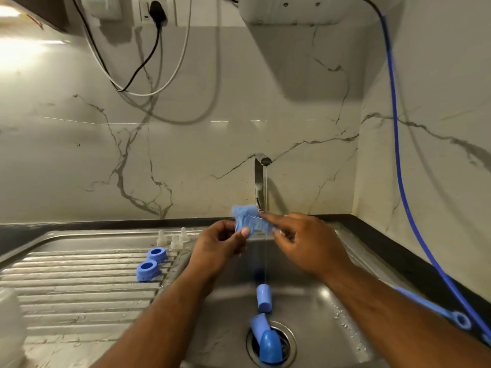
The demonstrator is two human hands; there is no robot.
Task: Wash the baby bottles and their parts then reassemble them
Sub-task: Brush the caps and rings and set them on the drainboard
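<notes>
Marble-patterned wall tiles backed a steel sink (332, 309) with a ribbed drainboard (79, 282) on its left, and a thin stream of water fell from the tap (261, 166) at the far edge. Over the basin, the left hand (220, 245) pinched a blue collar ring (243, 229) between thumb and fingers, while the right hand (300, 243) gripped a blue scrubbing brush (252, 217) pressed against it; both were blurred, so the ring is a best guess. Washing seemed partly done: two blue collar rings (151, 262) and three clear teats (174, 239) sat on the far drainboard (rinsed, by the look of them). Two blue caps (264, 298) lay in the basin near the drain (288, 338), apparently unwashed. A pale bottle (9, 322) was cut off at the near left edge. Nothing had been reassembled.
</notes>
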